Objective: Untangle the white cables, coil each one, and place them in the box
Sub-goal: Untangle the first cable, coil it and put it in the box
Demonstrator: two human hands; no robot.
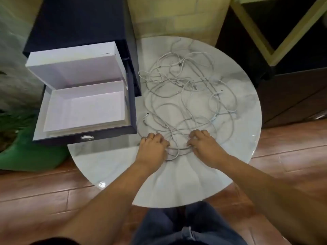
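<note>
A tangle of several white cables [187,96] lies spread across the round white marble table [177,183]. My left hand [153,146] and my right hand [206,145] rest on the near edge of the tangle, fingers curled onto strands of cable that run between them. An open white box [85,110] with its lid standing up behind it sits in a pulled-out dark drawer [85,137] to the left of the table; nothing lies in the box.
The dark cabinet [79,23] that holds the drawer stands at the back left. A green bag [31,154] and plant leaves sit on the floor at the left. Dark shelving [292,76] stands at the right. My knees show under the table's near edge.
</note>
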